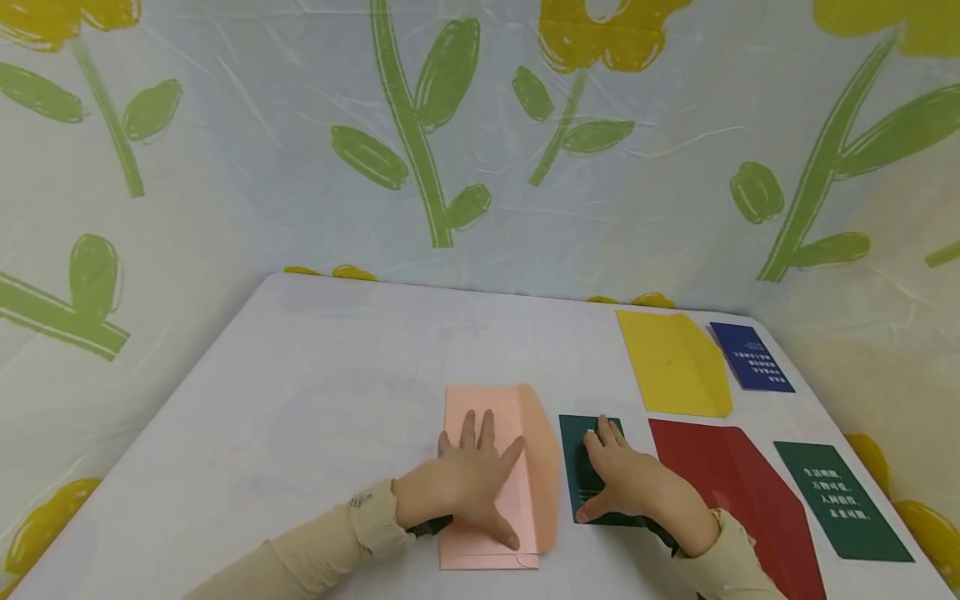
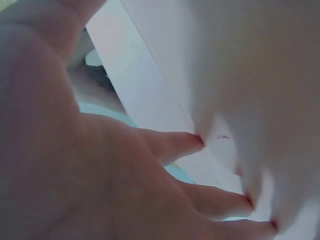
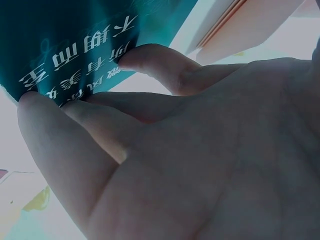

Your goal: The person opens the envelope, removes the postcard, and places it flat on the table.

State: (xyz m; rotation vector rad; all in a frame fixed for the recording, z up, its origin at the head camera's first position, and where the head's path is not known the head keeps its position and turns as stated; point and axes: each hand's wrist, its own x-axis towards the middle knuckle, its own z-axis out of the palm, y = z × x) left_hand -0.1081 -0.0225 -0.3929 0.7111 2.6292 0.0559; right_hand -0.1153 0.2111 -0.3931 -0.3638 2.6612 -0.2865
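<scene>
A pink envelope point(image 1: 517, 493) lies flat near the front of the table, its flap unfolded to the right. My left hand point(image 1: 467, 479) rests on it with fingers spread. In the left wrist view, the fingertips point(image 2: 247, 202) touch its pale surface. Just right of the envelope is a dark green card point(image 1: 575, 454) with white printed characters. Over this card lies my right hand point(image 1: 633, 482), fingers extended toward the top edge and thumb near the lower left corner. The right wrist view shows fingertips point(image 3: 35, 102) against the printed face of the card point(image 3: 75, 30).
Right of my right hand lies a red envelope point(image 1: 731, 475), with another green card point(image 1: 843, 500) beside it. Farther back are a yellow envelope point(image 1: 667, 362) and a blue card point(image 1: 752, 360). A flower-patterned sheet point(image 1: 285, 167) rises behind the white table point(image 1: 322, 367).
</scene>
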